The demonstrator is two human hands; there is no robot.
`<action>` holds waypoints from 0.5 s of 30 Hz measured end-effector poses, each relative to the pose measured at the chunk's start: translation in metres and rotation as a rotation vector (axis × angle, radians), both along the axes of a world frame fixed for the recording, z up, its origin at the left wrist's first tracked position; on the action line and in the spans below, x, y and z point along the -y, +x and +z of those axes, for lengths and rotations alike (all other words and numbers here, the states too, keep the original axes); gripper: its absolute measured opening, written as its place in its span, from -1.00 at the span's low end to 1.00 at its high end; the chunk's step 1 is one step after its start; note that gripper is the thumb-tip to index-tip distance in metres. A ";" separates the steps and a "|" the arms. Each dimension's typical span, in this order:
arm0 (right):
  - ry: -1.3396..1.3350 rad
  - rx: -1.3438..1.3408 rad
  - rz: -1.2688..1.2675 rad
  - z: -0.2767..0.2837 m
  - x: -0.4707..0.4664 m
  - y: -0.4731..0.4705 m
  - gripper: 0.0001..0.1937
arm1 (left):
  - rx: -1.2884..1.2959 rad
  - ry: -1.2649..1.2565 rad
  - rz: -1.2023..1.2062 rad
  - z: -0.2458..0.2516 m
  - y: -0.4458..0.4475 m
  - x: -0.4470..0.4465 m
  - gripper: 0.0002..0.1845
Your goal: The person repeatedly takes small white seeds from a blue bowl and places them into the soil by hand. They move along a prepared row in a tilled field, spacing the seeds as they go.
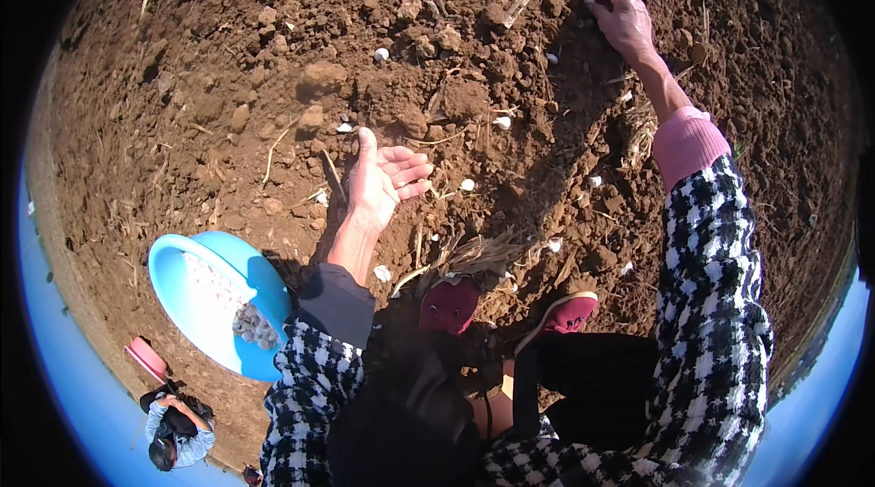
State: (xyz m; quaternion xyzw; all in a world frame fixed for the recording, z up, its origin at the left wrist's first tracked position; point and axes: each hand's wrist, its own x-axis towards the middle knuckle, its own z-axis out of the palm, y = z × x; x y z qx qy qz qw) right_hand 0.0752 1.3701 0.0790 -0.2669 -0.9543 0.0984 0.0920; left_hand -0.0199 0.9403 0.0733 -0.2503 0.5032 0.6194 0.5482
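Observation:
My right hand (623,21) reaches out at the upper right, close to the loose brown soil (225,70). Its thumb and fingertips pinch a small white garlic clove (589,1). My left hand (383,179) hovers lower and nearer the middle, palm turned up and thumb raised, with no clove plainly in it. Other pale cloves lie apart on the ground, among them one (502,123) between my hands, one (381,55) further out and one (467,184) beside my left fingertips. A blue plastic basin (167,248) at the lower left holds many cloves (254,324).
My dark red shoes (448,306) stand on the soil at the bottom centre, by a clump of dry stalks (485,251). Clods and straw cover the ground. Far at the lower left, another person (179,429) bends near a pink basin (146,358).

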 end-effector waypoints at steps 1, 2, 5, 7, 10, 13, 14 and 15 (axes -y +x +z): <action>0.049 0.008 0.006 -0.002 0.000 -0.001 -0.83 | -0.008 -0.004 -0.006 0.000 0.000 0.000 -0.27; 0.077 -0.008 -0.026 -0.005 0.001 -0.004 -0.84 | -0.023 -0.014 -0.012 0.000 0.000 0.000 -0.27; 0.087 0.078 -0.156 -0.011 -0.001 -0.012 -0.81 | -0.030 -0.019 -0.016 0.001 0.000 0.000 -0.27; 0.068 0.148 -0.177 -0.013 -0.003 -0.017 -0.78 | -0.031 -0.020 -0.023 0.000 0.000 0.000 -0.27; -0.074 0.198 -0.232 -0.006 -0.004 -0.016 -0.76 | -0.044 -0.020 -0.027 -0.001 0.001 0.000 -0.27; -0.206 -0.155 -0.279 0.009 0.003 0.002 -0.74 | -0.059 0.000 -0.023 -0.005 0.002 0.001 -0.27; -0.095 -0.291 -0.243 0.015 0.007 0.012 -0.74 | -0.054 -0.003 -0.018 -0.006 0.002 0.001 -0.27; -0.076 -0.308 -0.222 0.023 0.010 0.025 -0.71 | -0.052 0.000 -0.015 -0.007 0.002 0.001 -0.28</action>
